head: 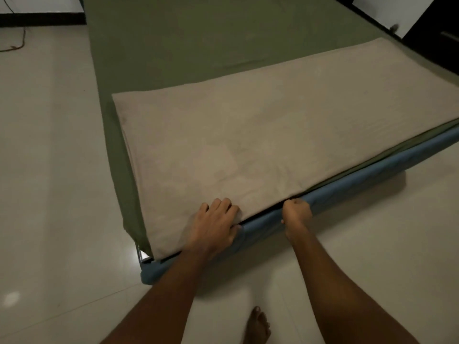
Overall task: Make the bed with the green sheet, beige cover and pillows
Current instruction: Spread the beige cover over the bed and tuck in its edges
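Left hand point(214, 220) lies flat on beige cover point(248, 135); right hand point(296, 211) clenches its edge.

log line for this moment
step: laying beige cover | left hand: rests on it | right hand: grips its edge | green sheet: spread

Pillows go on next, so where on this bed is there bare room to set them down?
Free: the bare green sheet beyond the far edge of the beige cover, plus a narrow green strip along the cover's left side. Crowded: the near edge, where the left hand rests on the cover and the right hand grips its edge.
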